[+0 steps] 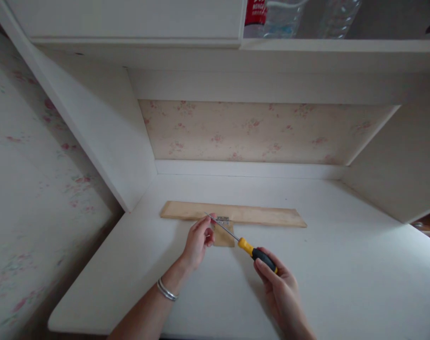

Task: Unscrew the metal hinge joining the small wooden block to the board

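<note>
The right hand (280,288) grips the screwdriver (241,243) by its yellow-black handle — the shaft slants up-left to the left hand (198,240), whose fingertips pinch its tip. Just beyond lies the hinge (222,220) on a small wood piece (224,237), against a long wooden strip (232,213) near the desk's (342,264) back edge.

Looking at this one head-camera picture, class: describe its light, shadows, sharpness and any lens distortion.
Head view: dim, soft light, brighter on the right of the desk; faint shadows beside the right hand and the screwdriver; the left hand and wooden strip look slightly soft; straight shelf edges splay outward near the corners, a wide-lens stretch; the bottles above are cut off.
</note>
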Demonstrator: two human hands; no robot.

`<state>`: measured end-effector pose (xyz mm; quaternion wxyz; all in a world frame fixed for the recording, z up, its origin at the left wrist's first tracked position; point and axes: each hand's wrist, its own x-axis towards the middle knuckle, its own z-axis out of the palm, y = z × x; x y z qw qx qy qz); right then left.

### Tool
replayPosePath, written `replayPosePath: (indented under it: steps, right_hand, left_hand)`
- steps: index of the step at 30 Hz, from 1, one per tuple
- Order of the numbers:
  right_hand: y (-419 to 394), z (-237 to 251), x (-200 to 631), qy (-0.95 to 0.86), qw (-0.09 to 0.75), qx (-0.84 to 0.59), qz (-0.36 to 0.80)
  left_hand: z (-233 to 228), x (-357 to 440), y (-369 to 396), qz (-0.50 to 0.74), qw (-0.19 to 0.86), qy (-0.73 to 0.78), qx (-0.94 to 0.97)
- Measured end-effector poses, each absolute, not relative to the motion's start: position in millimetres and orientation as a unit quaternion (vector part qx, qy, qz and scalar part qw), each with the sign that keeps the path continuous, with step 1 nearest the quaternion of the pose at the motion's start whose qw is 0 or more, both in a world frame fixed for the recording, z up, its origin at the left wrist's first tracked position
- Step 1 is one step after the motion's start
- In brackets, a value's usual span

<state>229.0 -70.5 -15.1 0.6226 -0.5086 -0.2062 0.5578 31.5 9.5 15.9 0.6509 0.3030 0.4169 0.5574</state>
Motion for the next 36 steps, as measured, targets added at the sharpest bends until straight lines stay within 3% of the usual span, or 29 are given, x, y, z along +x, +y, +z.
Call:
replayPosePath:
  steps: [9,18,22,31,36]
  right_hand:
    - [-84.9,-27.7,225.0,-0.264,0.595,-0.549,0.525]
    - [-88.0,-30.6,225.6,-0.256,0.628,-0.552,0.486]
    - [-87.5,-30.5,228.0,-0.248,0.633,-0.539,0.497]
    - [-86.2,-28.4,231.1,-0.252,0.616,-0.563,0.49]
    - [-86.0,-31.9,231.7,-0.234,0.625,-0.553,0.499]
  left_hand:
    - [9.9,29.4,9.1,0.562,0.612,0.441,0.339]
    - [13.5,15.4,18.3,0.606,0.582,0.445,0.309]
    - [19.9,-9.6,33.1,0.608,0.506,0.486,0.372]
    - [31.2,-113.2,111.0,0.292,0.121,0.703,0.637]
    - [29.3,-149.0,142.5,0.116,0.024,0.76,0.64]
